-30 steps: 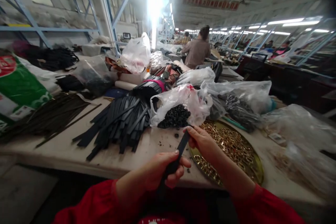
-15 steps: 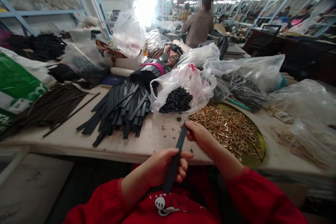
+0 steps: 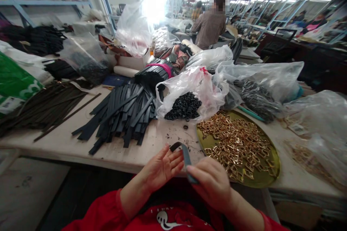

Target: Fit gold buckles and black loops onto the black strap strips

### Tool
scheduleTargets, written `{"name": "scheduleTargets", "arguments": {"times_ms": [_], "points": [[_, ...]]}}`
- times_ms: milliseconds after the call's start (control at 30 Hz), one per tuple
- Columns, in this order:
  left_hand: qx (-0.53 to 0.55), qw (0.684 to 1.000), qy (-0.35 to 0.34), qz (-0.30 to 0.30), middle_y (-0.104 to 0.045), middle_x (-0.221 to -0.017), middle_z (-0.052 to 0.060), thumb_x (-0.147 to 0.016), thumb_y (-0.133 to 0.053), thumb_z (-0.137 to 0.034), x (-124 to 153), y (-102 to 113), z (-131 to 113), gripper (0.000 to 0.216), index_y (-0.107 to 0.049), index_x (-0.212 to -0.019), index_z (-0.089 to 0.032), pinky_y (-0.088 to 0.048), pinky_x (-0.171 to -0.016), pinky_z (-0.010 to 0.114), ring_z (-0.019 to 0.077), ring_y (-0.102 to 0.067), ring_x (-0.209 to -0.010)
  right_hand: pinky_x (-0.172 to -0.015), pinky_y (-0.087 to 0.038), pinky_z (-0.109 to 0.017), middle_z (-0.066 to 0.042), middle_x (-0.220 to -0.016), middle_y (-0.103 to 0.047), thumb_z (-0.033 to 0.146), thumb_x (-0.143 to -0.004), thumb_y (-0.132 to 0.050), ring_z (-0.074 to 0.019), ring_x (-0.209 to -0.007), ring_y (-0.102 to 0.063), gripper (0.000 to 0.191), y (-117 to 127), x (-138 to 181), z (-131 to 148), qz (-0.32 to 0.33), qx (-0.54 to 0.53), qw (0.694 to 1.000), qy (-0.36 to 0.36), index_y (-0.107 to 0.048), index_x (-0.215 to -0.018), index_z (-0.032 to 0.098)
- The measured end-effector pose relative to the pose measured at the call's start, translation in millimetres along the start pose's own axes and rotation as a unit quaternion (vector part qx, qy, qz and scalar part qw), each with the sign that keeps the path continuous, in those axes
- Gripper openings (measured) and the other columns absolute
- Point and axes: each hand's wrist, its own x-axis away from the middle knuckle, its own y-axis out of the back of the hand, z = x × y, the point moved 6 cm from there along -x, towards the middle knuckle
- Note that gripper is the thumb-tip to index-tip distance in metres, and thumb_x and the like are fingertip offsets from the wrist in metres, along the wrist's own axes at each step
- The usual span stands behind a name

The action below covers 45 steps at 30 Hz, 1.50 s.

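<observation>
My right hand (image 3: 213, 182) is closed on one end of a dark strap (image 3: 186, 156). The strap arches up and bends over to the left, its far end passing behind the fingers of my left hand (image 3: 164, 168). That left hand is palm up with its fingers stretched out; whether it touches the strap I cannot tell. Beyond them a small black ring (image 3: 185, 127) lies on the table, in front of a plastic bag (image 3: 214, 83) with many black loops (image 3: 185, 106) at its mouth. Gold metal buckles (image 3: 238, 140) fill much of a round gold tray (image 3: 275, 173) at the right.
A heap of dark straps (image 3: 119, 112) lies left of the bag, with thinner brown strips (image 3: 51, 106) farther left. Clear bags (image 3: 260, 75) crowd the back and right of the table (image 3: 154, 142). A person (image 3: 211, 25) stands beyond, back turned.
The strap was straight between both hands and is now bent over. My right hand has come down towards me with one end. My left hand has opened from its hold on the strap.
</observation>
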Motion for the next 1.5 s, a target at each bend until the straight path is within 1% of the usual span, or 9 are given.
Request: {"name": "scheduleTargets", "arguments": {"times_ms": [167,333,467,733,933,1100,1200,1333,1500], "points": [[-0.134,0.984,-0.094,-0.064,-0.064,-0.077,0.005,-0.085,-0.046,-0.016,-14,0,-30,0.017,-0.051,-0.101,-0.011,-0.045,-0.051,0.015,0.0064,-0.058,-0.057,-0.047,-0.032,-0.028,-0.001,-0.056,-0.057,0.029,-0.082,-0.051,-0.0145,-0.051,-0.048,0.015,-52,8,23,0.204,-0.018,0.970,0.132,-0.059,-0.090,0.019],[-0.275,0.959,-0.058,-0.020,-0.065,-0.069,0.006,-0.084,-0.042,-0.020,-10,0,-37,0.022,-0.049,-0.102,-0.010,-0.033,-0.037,0.016,0.0064,-0.048,-0.039,-0.062,-0.040,-0.028,-0.007,-0.081,-0.059,0.032,-0.087,-0.041,-0.0161,-0.066,-0.055,0.022,-59,-12,-94,0.174,0.031,0.962,-0.207,-0.058,-0.090,0.019],[-0.270,0.962,-0.044,-0.009,-0.065,-0.068,0.006,-0.080,-0.039,-0.016,-2,-3,-33,0.025,-0.048,-0.102,-0.010,-0.031,-0.036,0.017,0.0077,-0.048,-0.039,-0.066,-0.038,-0.029,-0.013,-0.091,-0.056,0.019,-0.086,-0.040,-0.0205,-0.077,-0.056,0.019,-87,-23,-155,0.281,0.164,0.901,-0.288,-0.059,-0.087,0.015],[-0.303,0.952,-0.039,0.009,-0.065,-0.068,0.006,-0.081,-0.036,-0.022,3,-1,-26,0.025,-0.048,-0.100,-0.011,-0.032,-0.038,0.017,0.0077,-0.049,-0.039,-0.074,-0.037,-0.028,-0.008,-0.092,-0.055,0.012,-0.075,-0.053,-0.0186,-0.086,-0.053,0.011,-104,-14,-158,0.274,0.072,0.901,-0.329,-0.056,-0.084,0.016],[-0.537,0.831,-0.133,-0.049,-0.058,-0.064,0.000,-0.083,-0.038,-0.035,-2,1,-33,0.025,-0.050,-0.083,-0.013,-0.032,-0.039,0.017,0.0058,-0.046,-0.040,-0.063,-0.042,-0.027,-0.002,-0.068,-0.058,0.025,-0.073,-0.058,-0.0150,-0.067,-0.055,0.011,-99,-2,-149,0.247,-0.038,0.886,-0.391,-0.054,-0.068,0.016],[-0.654,0.723,-0.211,-0.064,-0.050,-0.054,-0.003,-0.084,-0.033,-0.034,-2,-2,-34,0.029,-0.054,-0.083,-0.014,-0.033,-0.044,0.020,0.0087,-0.044,-0.043,-0.061,-0.047,-0.025,0.000,-0.065,-0.060,0.045,-0.067,-0.064,-0.0110,-0.062,-0.057,0.031,-95,24,-114,0.073,-0.462,0.698,-0.543,-0.055,-0.068,0.016],[-0.692,0.681,-0.232,-0.060,-0.051,-0.054,-0.002,-0.085,-0.033,-0.033,1,-5,-27,0.030,-0.057,-0.082,-0.015,-0.032,-0.048,0.021,0.0107,-0.047,-0.048,-0.058,-0.046,-0.022,0.003,-0.061,-0.058,0.042,-0.058,-0.073,-0.0083,-0.056,-0.055,0.032,-84,36,-101,-0.024,-0.519,0.639,-0.567,-0.056,-0.068,0.017],[-0.721,0.649,-0.237,-0.061,-0.050,-0.054,-0.002,-0.086,-0.032,-0.032,6,-11,-21,0.032,-0.058,-0.083,-0.015,-0.031,-0.050,0.022,0.0124,-0.047,-0.051,-0.057,-0.046,-0.024,0.003,-0.066,-0.060,0.040,-0.060,-0.073,-0.0085,-0.054,-0.055,0.034,-77,46,-95,-0.060,-0.515,0.642,-0.565,-0.061,-0.083,0.018],[-0.766,0.609,-0.204,-0.014,-0.059,-0.070,0.002,-0.086,-0.033,-0.034,7,-18,-14,0.033,-0.060,-0.081,-0.017,-0.034,-0.060,0.024,0.0159,-0.052,-0.066,-0.055,-0.042,-0.023,0.003,-0.058,-0.058,0.037,-0.064,-0.068,-0.0097,-0.052,-0.052,0.023,-68,45,-87,0.003,-0.432,0.749,-0.502,-0.063,-0.076,0.018]]}}
